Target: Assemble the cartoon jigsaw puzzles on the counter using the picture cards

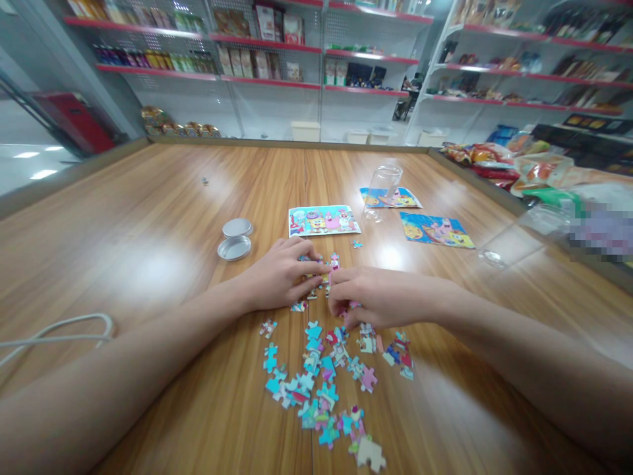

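My left hand (291, 274) rests with fingers stretched over a small joined patch of jigsaw puzzle (334, 261), its index fingertip touching the patch. Part of that patch is covered by both hands. Just to the right, my right hand (368, 297) has its fingers curled down and pinched, and pink bits of a jigsaw puzzle piece show beneath the fingertips. Loose jigsaw pieces (312, 359), mostly blue with pink and red, spread over the table toward me, one lying pale side up. A cartoon picture card (325, 220) lies flat beyond my hands.
Two round metal lids (235, 248) lie left of the card. Clear plastic cylinders (383, 191) are at the right, near two blue cartoon pictures (436, 229). A white cable (74, 333) loops at the left. Snack bags (489, 158) line the right edge; stocked shelves stand behind.
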`<state>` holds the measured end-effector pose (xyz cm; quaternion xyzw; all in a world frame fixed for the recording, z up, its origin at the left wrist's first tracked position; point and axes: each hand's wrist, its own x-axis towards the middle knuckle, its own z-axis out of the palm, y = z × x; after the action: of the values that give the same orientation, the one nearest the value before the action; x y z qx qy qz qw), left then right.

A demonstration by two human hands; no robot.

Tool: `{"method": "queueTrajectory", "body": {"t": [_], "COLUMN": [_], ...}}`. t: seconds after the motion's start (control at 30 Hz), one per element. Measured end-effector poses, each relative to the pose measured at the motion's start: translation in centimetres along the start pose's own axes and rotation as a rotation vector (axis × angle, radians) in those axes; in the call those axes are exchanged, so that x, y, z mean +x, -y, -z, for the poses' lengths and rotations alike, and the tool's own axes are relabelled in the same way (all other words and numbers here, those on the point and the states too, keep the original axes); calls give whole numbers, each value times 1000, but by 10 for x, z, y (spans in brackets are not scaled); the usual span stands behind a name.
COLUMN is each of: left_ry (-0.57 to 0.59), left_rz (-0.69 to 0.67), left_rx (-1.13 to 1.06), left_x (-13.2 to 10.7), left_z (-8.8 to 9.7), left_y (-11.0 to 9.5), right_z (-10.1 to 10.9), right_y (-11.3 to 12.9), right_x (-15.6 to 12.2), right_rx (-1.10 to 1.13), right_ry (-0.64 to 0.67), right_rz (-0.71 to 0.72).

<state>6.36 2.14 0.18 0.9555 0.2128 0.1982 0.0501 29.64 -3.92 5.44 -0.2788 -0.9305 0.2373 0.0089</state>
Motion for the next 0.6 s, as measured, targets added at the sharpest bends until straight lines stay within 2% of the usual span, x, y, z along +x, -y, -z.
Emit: {"method": "queueTrajectory", "body": {"t": [0.13, 0.2, 0.27, 0.37, 0.43, 0.53, 0.6], "left_ry": [3, 9, 14, 7, 2, 3, 0], "left_rz": [-1, 2, 8, 15, 16, 15, 13], "left_rx": [-1, -4, -4, -5, -9, -5, -1], "left_x": [0, 0, 0, 0, 0, 1, 1], "left_z": [0, 0, 0, -1, -2, -2, -2], "left_y": [0, 1, 1, 1, 1, 1, 1], "right_z": [2, 6, 11, 14, 12, 2, -4], "right_y": [-1, -6, -14, -31, -39, -44, -43], "right_x": [1, 0, 0, 1, 3, 9, 12], "right_rx": [40, 139, 277, 418, 494, 556, 509], "right_ry": [0, -10, -106, -336, -400, -410, -416], "right_rz": [-49, -96, -168, -306, -378, -359, -310]}}
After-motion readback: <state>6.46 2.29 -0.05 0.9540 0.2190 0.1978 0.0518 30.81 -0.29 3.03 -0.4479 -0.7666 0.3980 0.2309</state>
